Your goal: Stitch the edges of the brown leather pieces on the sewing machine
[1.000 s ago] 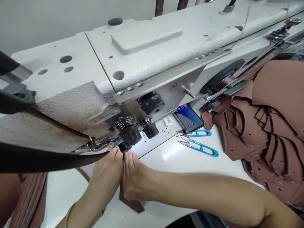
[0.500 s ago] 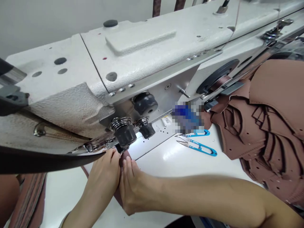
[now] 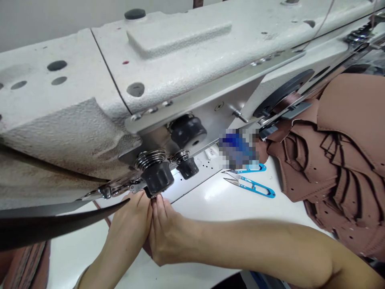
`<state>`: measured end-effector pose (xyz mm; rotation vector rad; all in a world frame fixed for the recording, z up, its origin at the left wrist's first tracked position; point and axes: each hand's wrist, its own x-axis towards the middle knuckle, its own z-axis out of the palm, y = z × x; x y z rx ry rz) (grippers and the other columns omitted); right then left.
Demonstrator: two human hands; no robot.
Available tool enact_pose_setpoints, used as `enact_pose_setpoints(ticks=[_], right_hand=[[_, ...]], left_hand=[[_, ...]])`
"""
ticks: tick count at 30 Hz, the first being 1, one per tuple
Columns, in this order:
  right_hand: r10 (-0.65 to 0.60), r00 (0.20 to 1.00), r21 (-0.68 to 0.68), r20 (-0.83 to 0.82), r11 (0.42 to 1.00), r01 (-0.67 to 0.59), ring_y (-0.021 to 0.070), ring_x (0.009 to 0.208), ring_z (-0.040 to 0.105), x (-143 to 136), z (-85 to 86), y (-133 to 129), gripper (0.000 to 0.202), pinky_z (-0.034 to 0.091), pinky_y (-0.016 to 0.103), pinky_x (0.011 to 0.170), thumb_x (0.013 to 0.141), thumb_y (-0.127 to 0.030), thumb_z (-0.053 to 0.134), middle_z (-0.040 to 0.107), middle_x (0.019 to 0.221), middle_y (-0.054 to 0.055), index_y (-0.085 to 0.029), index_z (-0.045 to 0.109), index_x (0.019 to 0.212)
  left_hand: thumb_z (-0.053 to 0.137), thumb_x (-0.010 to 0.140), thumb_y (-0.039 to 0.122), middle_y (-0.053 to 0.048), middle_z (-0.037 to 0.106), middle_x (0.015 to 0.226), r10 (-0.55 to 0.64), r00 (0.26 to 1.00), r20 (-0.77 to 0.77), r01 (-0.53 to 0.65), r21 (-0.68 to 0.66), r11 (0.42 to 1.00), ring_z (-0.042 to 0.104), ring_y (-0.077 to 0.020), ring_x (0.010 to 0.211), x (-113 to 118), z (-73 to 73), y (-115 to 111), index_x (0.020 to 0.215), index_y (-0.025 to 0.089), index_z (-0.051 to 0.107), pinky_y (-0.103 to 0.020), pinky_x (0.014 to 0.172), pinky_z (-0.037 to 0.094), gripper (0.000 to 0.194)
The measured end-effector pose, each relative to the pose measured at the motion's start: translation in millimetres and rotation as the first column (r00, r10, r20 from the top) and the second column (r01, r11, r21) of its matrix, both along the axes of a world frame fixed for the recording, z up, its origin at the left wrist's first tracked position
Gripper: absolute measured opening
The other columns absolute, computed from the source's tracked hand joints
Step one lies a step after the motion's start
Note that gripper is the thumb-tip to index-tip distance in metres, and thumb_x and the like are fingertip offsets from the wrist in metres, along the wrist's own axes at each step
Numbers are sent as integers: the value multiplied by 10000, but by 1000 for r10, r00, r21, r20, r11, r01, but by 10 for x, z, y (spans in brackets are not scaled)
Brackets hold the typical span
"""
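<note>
A brown leather piece (image 3: 147, 247) lies under both hands at the front of a white sewing machine (image 3: 180, 52), mostly hidden by them. My left hand (image 3: 130, 218) rests against it from the left, its fingertips tucked beneath the machine head and partly hidden. My right hand (image 3: 167, 233) presses beside it, fingers close together and pointing toward the needle area, holding the leather. The two hands touch along their inner sides. Black tension knobs (image 3: 158, 176) hang just above the fingertips. The needle itself is out of sight.
Blue-handled thread snips (image 3: 255, 188) lie on the white table (image 3: 216, 206) right of the hands. Stacked brown leather pieces (image 3: 325, 172) fill the right side, and more pieces (image 3: 27, 267) sit at lower left. A dark curved strip (image 3: 60, 226) crosses the left foreground.
The machine looks nearer and shifted in view. Both hands remain together at the needle area, and less of the leather shows by the right fingertips.
</note>
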<state>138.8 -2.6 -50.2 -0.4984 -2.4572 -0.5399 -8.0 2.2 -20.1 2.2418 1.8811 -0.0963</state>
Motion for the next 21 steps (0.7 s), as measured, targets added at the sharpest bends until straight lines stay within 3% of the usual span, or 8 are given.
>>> enact_pose_setpoints(ticks=[9, 15, 21], right_hand=[[60, 996, -5, 70, 998, -60, 394, 874, 695, 75, 80, -12, 341, 562, 534, 718, 861, -136, 448, 680, 940, 299, 89, 675, 980], [89, 995, -46, 47, 995, -87, 388, 880, 698, 53, 58, 7, 339, 576, 529, 749, 859, -108, 412, 676, 945, 307, 99, 659, 961], [101, 993, -106, 54, 990, -95, 396, 931, 686, 44, 44, 58, 332, 555, 556, 802, 870, -86, 394, 658, 990, 330, 112, 636, 984]], left_hand=[[379, 893, 134, -110, 682, 912, -65, 990, -128, 75, 73, 995, 610, -285, 952, 0, 62, -29, 934, 191, 679, -436, 905, 466, 308], [355, 901, 131, -157, 688, 981, -59, 993, -103, 68, 87, 994, 616, -296, 954, 12, 34, -23, 1016, 130, 684, -465, 905, 491, 348], [358, 903, 123, -144, 699, 1049, -51, 998, 38, 49, 54, 997, 648, -245, 933, 23, 61, 125, 1056, 129, 666, -412, 883, 525, 344]])
